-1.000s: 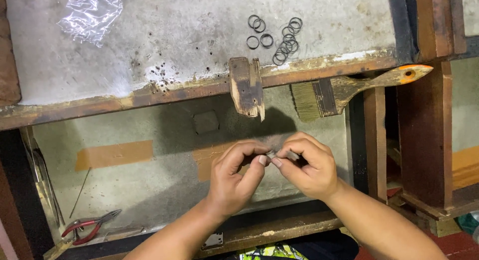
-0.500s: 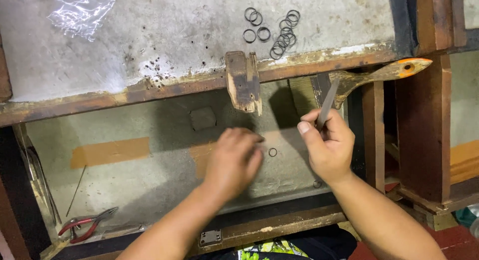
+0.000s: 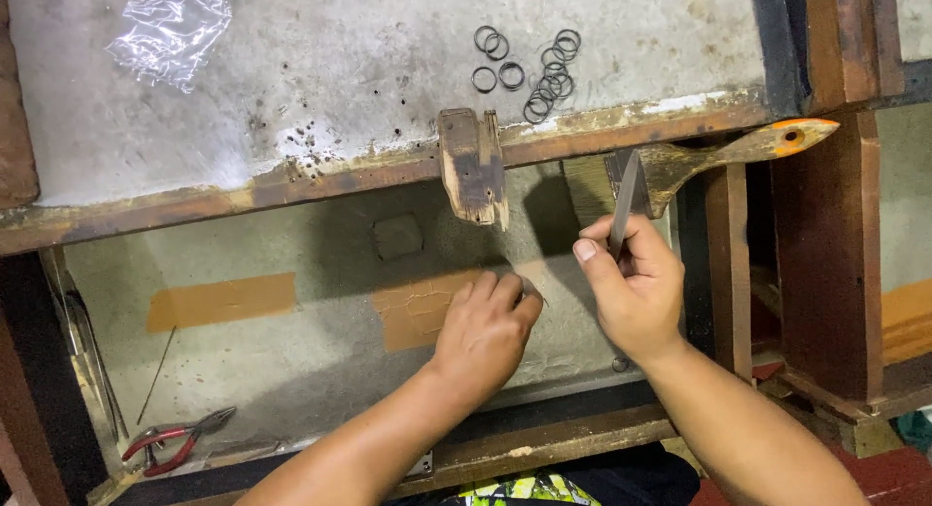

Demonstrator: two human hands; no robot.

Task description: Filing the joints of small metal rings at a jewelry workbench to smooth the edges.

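My right hand (image 3: 633, 292) grips a flat grey metal file (image 3: 622, 201) that points up toward the bench edge. My left hand (image 3: 485, 333) is beside it, palm down, pinching something small and thin at its fingertips (image 3: 529, 290); what it is cannot be made out. Both hands hover over the grey tray bottom (image 3: 291, 360) below the workbench. A wooden bench pin (image 3: 473, 166) juts out from the bench edge just above the hands. Several dark metal rings (image 3: 544, 64) lie on the bench top behind it.
A worn paintbrush with an orange handle (image 3: 718, 156) rests across the bench edge on the right. Red-handled pliers (image 3: 175, 440) lie at the tray's lower left. A crumpled clear plastic bag (image 3: 170, 30) sits at the top left. One small ring (image 3: 620, 364) lies near my right wrist. Dark wooden posts (image 3: 825, 253) stand on the right.
A second ago both hands were together, pinching a small piece. They have separated: my right hand lifted the file upright, and my left hand dropped toward the tray floor.
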